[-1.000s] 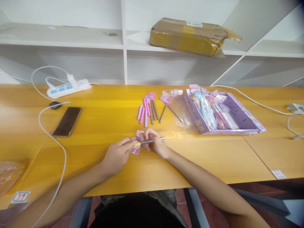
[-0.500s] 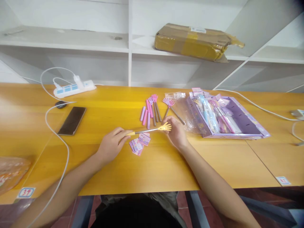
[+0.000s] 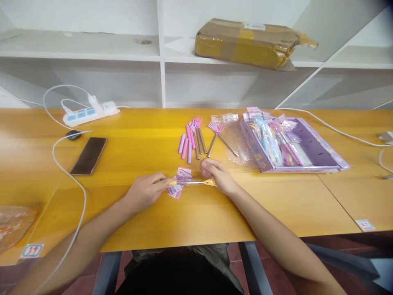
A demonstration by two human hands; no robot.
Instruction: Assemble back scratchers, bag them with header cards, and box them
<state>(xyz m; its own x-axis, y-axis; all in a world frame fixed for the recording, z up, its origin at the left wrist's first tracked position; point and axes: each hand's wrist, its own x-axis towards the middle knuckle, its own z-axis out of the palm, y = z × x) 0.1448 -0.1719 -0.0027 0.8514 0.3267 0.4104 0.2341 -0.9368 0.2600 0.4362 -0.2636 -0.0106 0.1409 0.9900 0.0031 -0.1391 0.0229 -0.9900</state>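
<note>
Shifted since the earlier frame, the yellow scratcher (image 3: 190,182) is now held level across the printed cards (image 3: 184,173), and the right grip (image 3: 221,175) is brought in closer to its claw head (image 3: 210,182). At the opposite end, the yellow handle (image 3: 173,183) is clasped between thumb and fingers by the left grip (image 3: 146,191). The fingers of the right grip are curled beside the claw head; whether it is pinched cannot be told. The printed cards are laid fanned on the worktop (image 3: 172,229), beneath and around the rod. Handle, rod and claw head are judged to be joined on this unit, which is not bagged. Beyond it, loose pink and lilac handles (image 3: 189,152) are laid beside claw-headed rods (image 3: 211,146), apparently not yet fitted together. Clear bags (image 3: 242,152) are placed just left of the purple tray (image 3: 315,141), in which bagged scratchers (image 3: 272,143) are held; these units are judged finished.
</note>
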